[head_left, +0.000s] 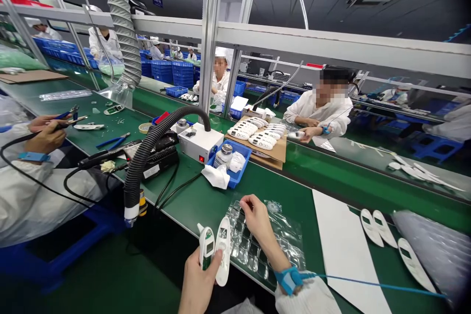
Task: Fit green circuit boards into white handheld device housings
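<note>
L hand (198, 277) w/ 2 wht casing pcs (222, 248), R hand (257, 218) over clr tray (243, 245)

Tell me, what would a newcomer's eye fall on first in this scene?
Probably the thick black ribbed hose, arching over the green bench left of centre. Next, low in the middle, come two white plastic pieces held side by side in the person's left hand, with the right hand over a clear plastic tray. Farther back, rows of white devices lie on cardboard.
</note>
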`<state>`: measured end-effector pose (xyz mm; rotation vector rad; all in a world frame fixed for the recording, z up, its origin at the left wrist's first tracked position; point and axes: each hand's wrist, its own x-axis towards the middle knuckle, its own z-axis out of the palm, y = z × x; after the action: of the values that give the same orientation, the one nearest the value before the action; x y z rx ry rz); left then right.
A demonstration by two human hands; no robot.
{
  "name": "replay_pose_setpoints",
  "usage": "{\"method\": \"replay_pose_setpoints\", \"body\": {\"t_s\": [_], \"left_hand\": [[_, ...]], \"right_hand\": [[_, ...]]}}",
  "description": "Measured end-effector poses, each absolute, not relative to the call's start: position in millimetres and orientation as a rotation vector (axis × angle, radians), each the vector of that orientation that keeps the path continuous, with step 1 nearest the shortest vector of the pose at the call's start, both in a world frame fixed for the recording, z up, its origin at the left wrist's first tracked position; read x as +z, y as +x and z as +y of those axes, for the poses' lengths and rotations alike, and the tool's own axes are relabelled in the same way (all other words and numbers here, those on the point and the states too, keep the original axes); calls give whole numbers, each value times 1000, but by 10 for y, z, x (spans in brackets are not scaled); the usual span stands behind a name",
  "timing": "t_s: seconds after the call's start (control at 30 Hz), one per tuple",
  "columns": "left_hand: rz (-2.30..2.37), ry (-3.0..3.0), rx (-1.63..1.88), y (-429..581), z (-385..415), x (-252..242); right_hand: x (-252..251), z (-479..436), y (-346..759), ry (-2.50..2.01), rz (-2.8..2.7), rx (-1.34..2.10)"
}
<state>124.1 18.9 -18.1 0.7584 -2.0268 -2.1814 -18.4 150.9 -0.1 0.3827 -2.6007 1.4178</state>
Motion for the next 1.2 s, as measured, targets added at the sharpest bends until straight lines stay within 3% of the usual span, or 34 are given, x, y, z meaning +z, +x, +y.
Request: {"method": "replay_pose_setpoints", "body": {"t_s": [0.2, 0.47, 1.2], "left_hand": [[-1944, 783, -2250, 1270, 190, -188], [-1912, 738, -2285, 1343, 235, -73], [-1888, 738, -2324, 1367, 341, -67]], "right_hand": [[203, 1542, -54, 412, -2522, 1604], [383, 1553, 514, 843, -2676, 1592], [285, 1606, 623, 727, -2744, 1502]]}}
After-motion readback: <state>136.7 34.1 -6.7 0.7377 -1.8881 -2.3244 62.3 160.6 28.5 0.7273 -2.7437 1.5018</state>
